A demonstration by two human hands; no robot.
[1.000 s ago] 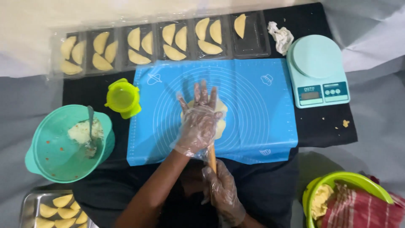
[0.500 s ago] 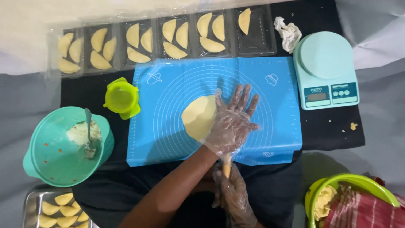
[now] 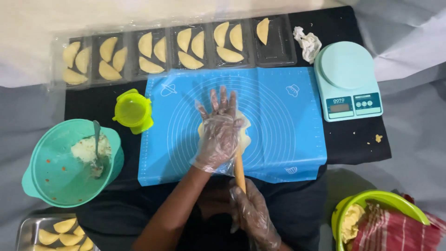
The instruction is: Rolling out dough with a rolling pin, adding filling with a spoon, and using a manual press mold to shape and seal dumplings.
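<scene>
My gloved left hand (image 3: 218, 132) lies flat, fingers spread, on a pale dough round (image 3: 245, 129) in the middle of a blue silicone mat (image 3: 283, 116). Most of the dough is hidden under the hand. A wooden rolling pin (image 3: 239, 171) runs from under that hand toward me. My gloved right hand (image 3: 253, 216) grips its near end just off the mat's front edge.
Clear trays of folded half-moon pastries (image 3: 176, 46) line the back. A lime pastry press (image 3: 134, 110) and a teal bowl (image 3: 46, 186) with filling and a spoon (image 3: 96, 139) sit left. Right: a kitchen scale (image 3: 346, 79), crumpled tissue (image 3: 308, 42), green bowl (image 3: 385, 197). Metal tray (image 3: 25, 230) bottom left.
My left hand slid right, uncovering the dough, then came back left over it. The right hand stays on the pin's end.
</scene>
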